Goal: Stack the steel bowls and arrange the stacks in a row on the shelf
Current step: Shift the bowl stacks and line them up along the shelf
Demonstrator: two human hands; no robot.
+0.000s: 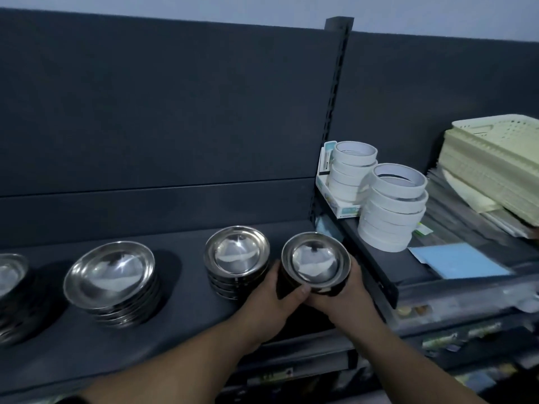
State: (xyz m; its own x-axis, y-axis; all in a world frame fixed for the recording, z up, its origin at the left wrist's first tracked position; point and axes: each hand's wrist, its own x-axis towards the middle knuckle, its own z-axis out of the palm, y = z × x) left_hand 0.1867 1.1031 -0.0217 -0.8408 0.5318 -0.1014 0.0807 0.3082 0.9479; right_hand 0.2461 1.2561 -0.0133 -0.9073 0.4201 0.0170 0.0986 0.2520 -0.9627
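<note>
A small stack of steel bowls (315, 262) sits at the right end of the dark shelf (180, 325), held between both hands. My left hand (277, 298) grips its left and front side, thumb against the rim. My right hand (347, 293) wraps its right side. Just left of it stands another stack of small bowls (236, 252). Further left is a stack of wider bowls (110, 272), and a third stack (11, 275) is cut off by the left edge of the view.
A slotted upright post (335, 83) divides the shelving. On the higher right shelf stand two piles of white tape rolls (392, 205), a small white box (329, 185), a blue sheet (463, 262) and cream plastic baskets (495, 158). Lower shelves hold blurred goods.
</note>
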